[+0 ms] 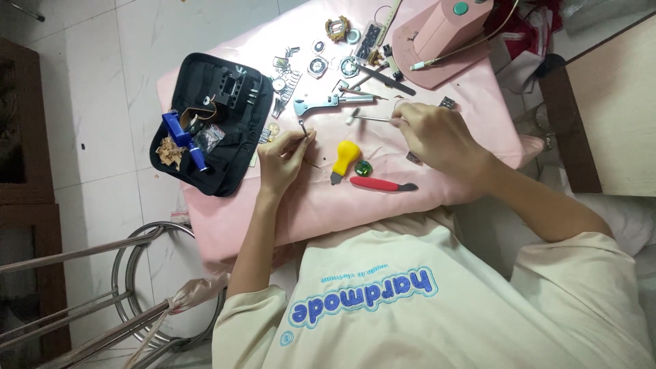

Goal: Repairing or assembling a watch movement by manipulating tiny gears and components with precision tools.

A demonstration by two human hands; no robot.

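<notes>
Your left hand [285, 156] pinches a small dark metal pin [302, 126] between thumb and fingertips, its long axis nearly upright and tipped slightly toward the black tool case [236, 147], which lies open just beside that hand at the table's left edge. Your right hand [437, 137] is closed on thin steel tweezers [372, 119], which lie almost level with their tips pointing left toward the other hand. Between the two hands the pink tablecloth [328, 205] leaves a narrow bare lane. Nearer you sit a yellow-handled case knife [344, 158], a small green round piece [363, 167] and a red-handled tool [381, 184], lying left to right. Watch parts crowd the far side beside the pink lamp base [444, 31]. White floor tiles [123, 82] surround the small table.
</notes>
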